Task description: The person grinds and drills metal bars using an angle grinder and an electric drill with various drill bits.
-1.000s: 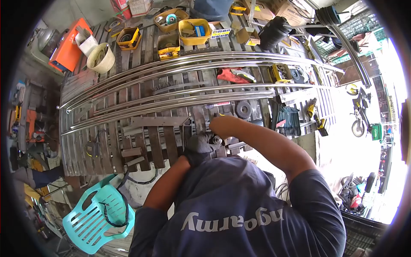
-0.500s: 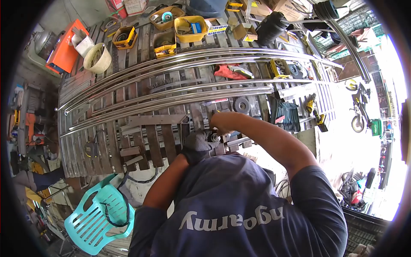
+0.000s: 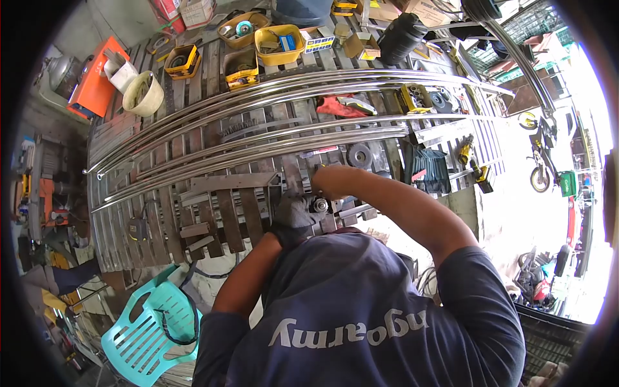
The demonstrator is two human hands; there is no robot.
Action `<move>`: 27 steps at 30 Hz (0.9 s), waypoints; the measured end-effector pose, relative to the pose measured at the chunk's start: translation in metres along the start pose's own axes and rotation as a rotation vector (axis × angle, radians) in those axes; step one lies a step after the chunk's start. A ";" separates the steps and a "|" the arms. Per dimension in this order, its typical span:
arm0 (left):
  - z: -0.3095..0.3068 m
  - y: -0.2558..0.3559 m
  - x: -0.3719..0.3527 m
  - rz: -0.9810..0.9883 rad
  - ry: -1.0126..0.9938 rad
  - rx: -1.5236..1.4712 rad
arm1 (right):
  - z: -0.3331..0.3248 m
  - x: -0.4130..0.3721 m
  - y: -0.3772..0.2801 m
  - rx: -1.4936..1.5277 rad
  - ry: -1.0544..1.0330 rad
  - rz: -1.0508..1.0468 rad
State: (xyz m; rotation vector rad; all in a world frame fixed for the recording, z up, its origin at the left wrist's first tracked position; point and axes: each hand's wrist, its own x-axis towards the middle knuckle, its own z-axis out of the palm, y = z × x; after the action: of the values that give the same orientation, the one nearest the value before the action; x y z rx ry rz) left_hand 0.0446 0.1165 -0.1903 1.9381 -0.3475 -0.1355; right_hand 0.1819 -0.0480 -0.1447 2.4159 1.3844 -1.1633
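At the near edge of the slatted metal bench (image 3: 249, 209), my left hand (image 3: 291, 217) wears a grey and black glove. Its fingers wrap round a tool with a round metal spindle (image 3: 319, 204), which looks like an angle grinder head; the body is mostly hidden. Just beyond the spindle is my bare right hand (image 3: 331, 182), fingers curled inward. What they grip, if anything, is hidden. A flat metal bar (image 3: 235, 181) lies left of my hands, and a dark round disc (image 3: 360, 155) lies beyond the right one.
Long shiny metal tubes (image 3: 258, 147) cross the bench. Farther back stand a yellow tub (image 3: 261, 55), a black bottle-like container (image 3: 401, 40) and a cream bucket (image 3: 143, 97). Yellow power tools (image 3: 480, 177) lie at right. A turquoise chair (image 3: 145, 335) stands at lower left.
The view has shifted slightly. My left hand has turned a little with the tool, and the round spindle shows more plainly. My right hand stays close beside it, fingers still curled.
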 end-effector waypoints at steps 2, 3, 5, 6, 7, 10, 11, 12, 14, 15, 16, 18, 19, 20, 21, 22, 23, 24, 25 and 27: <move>-0.001 -0.002 -0.001 -0.019 -0.017 -0.013 | 0.001 -0.001 0.006 0.002 0.017 -0.039; 0.002 -0.007 -0.002 -0.016 -0.011 0.009 | 0.002 0.000 0.007 0.007 0.005 -0.035; 0.022 -0.036 -0.004 -0.064 0.018 -0.183 | 0.003 0.006 0.007 0.014 -0.020 -0.028; 0.043 -0.068 -0.005 -0.116 0.042 -0.396 | -0.002 0.004 0.005 0.016 -0.019 -0.045; 0.042 -0.067 -0.006 -0.109 0.044 -0.369 | -0.010 -0.001 0.000 0.018 -0.018 -0.063; -0.002 0.002 -0.003 0.034 0.007 0.186 | -0.008 0.022 0.004 -0.070 -0.060 -0.131; -0.002 0.002 -0.002 0.029 0.006 0.139 | -0.009 0.028 0.001 -0.116 -0.080 -0.154; -0.002 0.001 -0.001 0.024 0.004 0.093 | -0.009 0.031 -0.001 -0.128 -0.063 -0.140; 0.000 -0.005 -0.001 0.031 0.012 0.053 | -0.009 0.033 -0.005 -0.154 -0.030 -0.112; 0.002 -0.011 -0.002 0.042 0.024 0.058 | -0.001 0.041 0.002 -0.129 -0.045 -0.112; 0.005 -0.017 -0.003 0.048 0.034 0.074 | 0.006 0.049 0.009 -0.103 -0.060 -0.112; 0.008 -0.026 -0.003 0.057 0.052 0.114 | 0.002 0.045 0.006 -0.078 -0.029 -0.100; 0.010 -0.029 -0.004 0.059 0.061 0.137 | -0.004 0.032 -0.003 -0.076 0.015 -0.088; 0.010 -0.029 -0.005 0.031 0.058 0.111 | -0.013 0.018 -0.012 -0.073 0.035 -0.081; 0.012 -0.028 -0.004 0.005 0.055 0.084 | -0.023 0.003 -0.021 -0.069 0.055 -0.074; 0.013 -0.028 -0.004 -0.022 0.052 0.058 | -0.030 -0.008 -0.026 -0.065 0.052 -0.071; 0.013 -0.024 -0.003 0.004 0.060 0.079 | -0.032 -0.015 -0.028 -0.060 0.050 -0.069; 0.013 -0.021 -0.003 0.030 0.067 0.101 | -0.031 -0.017 -0.028 -0.064 0.033 -0.061; 0.012 -0.018 -0.002 0.055 0.075 0.122 | -0.029 -0.018 -0.027 -0.068 0.016 -0.053; 0.015 -0.022 -0.003 -0.009 0.058 0.032 | -0.027 -0.017 -0.025 -0.045 -0.019 -0.041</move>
State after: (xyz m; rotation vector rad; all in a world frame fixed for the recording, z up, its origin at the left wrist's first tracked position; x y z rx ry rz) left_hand 0.0420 0.1121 -0.2168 1.9714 -0.3043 -0.0792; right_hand 0.1729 -0.0330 -0.1086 2.3510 1.4455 -1.1482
